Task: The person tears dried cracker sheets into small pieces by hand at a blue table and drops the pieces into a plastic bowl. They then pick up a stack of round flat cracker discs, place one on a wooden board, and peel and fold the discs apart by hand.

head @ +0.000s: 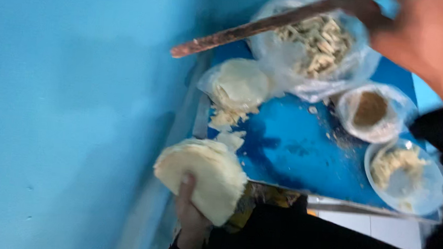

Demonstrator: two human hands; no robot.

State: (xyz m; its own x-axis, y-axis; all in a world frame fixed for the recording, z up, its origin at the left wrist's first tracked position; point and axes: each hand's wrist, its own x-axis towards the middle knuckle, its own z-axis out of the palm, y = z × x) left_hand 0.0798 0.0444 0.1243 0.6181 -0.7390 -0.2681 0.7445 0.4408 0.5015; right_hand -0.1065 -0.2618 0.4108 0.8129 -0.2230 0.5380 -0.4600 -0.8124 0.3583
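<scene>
My left hand (pixel 190 217) holds a stack of pale round flatbreads (pixel 202 178) at the near left corner of a blue board (pixel 292 150), thumb pressed on top of the stack. My right hand (pixel 429 45) at the upper right grips a long brown knife or stick (pixel 259 26) that points left across a clear plastic bag of pale cut strips (pixel 318 43). The picture is blurred.
On the blue board lie a bag of pale dough pieces (pixel 237 89) with crumbs beside it, a bag with brown powder (pixel 370 111) and a clear bowl of shredded pale food (pixel 402 176). A blue wall (pixel 67 103) fills the left side.
</scene>
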